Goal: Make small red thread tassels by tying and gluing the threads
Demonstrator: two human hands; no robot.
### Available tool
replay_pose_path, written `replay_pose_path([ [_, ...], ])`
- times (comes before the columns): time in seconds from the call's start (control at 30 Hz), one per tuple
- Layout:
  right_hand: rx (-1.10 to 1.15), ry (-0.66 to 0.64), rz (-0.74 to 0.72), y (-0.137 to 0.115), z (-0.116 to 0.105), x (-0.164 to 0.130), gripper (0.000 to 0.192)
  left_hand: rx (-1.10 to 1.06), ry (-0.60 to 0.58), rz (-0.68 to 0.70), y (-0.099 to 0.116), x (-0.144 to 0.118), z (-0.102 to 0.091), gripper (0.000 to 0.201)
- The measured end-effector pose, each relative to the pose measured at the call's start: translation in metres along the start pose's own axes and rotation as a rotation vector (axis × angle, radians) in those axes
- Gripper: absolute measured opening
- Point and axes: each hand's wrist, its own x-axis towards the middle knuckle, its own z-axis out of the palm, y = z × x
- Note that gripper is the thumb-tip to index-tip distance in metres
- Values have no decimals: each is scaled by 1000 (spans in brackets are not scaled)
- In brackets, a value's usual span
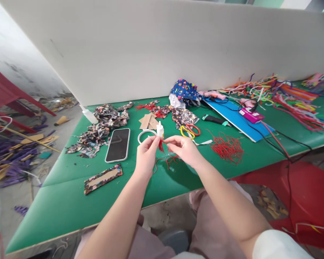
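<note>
On the table (70,201), the phone (118,144) lies at nine o'clock of the hands (147,154), scraps (97,133) beyond it. The glue bottle (160,129) stands at twelve, scissors (190,130) at one, cord pile (228,148) at three.

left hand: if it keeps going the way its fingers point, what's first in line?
The left hand points up and away across the green table. First in line, probably the small white glue bottle and the white ring just beyond its fingertips; depth is unclear.
</note>
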Motion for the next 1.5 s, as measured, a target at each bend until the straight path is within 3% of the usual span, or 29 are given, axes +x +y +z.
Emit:
replay_pose_path([
  [0.47,-94,-46,-52,-3,6,-4,16,-29,21,-23,1,-3,5,19],
  [0.93,-152,-88,-62,-7,5,-7,30,-50,-22,-48,-1,-1,6,18],
  [1.5,-41,-103,-87,-8,7,-8,15,-27,-22,-23,1,1,2,20],
])
